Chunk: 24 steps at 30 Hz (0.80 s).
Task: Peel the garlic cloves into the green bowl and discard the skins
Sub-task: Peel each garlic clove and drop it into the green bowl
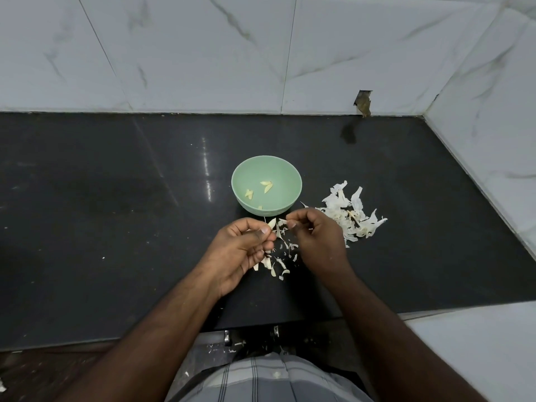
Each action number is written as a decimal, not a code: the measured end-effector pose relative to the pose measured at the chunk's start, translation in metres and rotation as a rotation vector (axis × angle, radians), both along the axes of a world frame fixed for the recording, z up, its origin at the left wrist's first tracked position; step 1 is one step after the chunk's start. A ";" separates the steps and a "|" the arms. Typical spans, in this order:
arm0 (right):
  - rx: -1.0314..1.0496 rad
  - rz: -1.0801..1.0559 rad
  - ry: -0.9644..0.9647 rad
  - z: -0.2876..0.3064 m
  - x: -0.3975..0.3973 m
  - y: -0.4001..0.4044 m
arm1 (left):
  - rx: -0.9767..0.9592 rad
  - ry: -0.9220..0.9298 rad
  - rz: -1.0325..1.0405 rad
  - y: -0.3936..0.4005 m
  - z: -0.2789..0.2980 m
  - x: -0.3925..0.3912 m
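Observation:
A green bowl (266, 169) stands on the black counter with several peeled cloves (266, 184) lying in it. Just in front of the bowl, my left hand (242, 250) pinches a pale garlic clove (271, 224) between thumb and fingertips. My right hand (316, 236) sits close beside it, fingers curled, pinching a thin strip of skin (282, 222) that hangs next to the clove. Small skin flakes (278, 262) lie on the counter under and between both hands.
A larger heap of white garlic skins (352, 217) lies right of the bowl. The black counter (116, 213) meets marble wall tiles at the back and on the right. A chipped hole (364, 107) shows in the back wall. The counter's front edge runs below my forearms.

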State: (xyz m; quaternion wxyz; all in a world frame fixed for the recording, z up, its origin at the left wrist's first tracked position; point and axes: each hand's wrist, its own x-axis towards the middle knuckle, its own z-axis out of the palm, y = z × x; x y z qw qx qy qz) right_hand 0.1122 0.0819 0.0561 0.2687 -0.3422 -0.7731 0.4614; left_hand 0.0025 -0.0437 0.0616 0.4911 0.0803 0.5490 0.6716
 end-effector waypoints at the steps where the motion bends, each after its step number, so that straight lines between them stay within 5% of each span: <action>1: -0.010 0.001 0.000 0.001 0.001 0.002 | -0.002 0.003 0.004 0.000 0.000 0.000; 24: -0.234 0.226 0.032 -0.005 -0.003 -0.008 | 0.025 -0.008 0.080 -0.001 -0.007 -0.005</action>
